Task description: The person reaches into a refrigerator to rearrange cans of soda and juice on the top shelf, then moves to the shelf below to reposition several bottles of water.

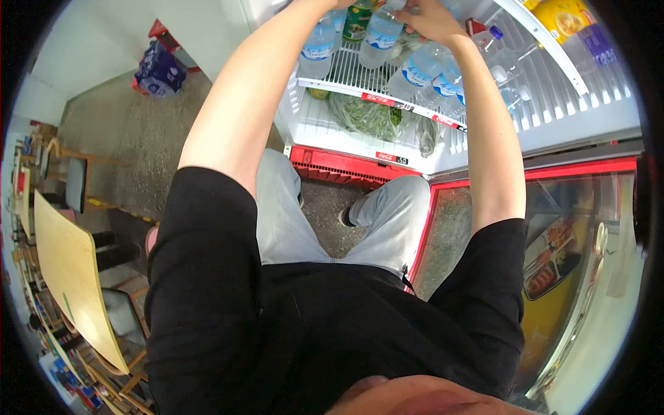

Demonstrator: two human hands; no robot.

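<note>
My right hand (430, 22) reaches into the open fridge, fingers bent against the upper part of a clear water bottle (380, 40) with a blue and white label. My left hand (337, 3) is at the top edge of the view, above another water bottle (317, 52); its fingers are cut off. Between the arms a green-labelled bottle (357, 22) stands on the wire shelf. More water bottles (417, 71) stand below my right hand, partly behind my forearm.
Bagged leafy greens (366, 114) lie on the fridge's bottom shelf. The glass door (484, 242) is swung open on the right. A yellow-labelled bottle (561, 19) is at the upper right. A wooden table (69, 270) and chairs stand left; a purple bag (160, 69) rests on the floor.
</note>
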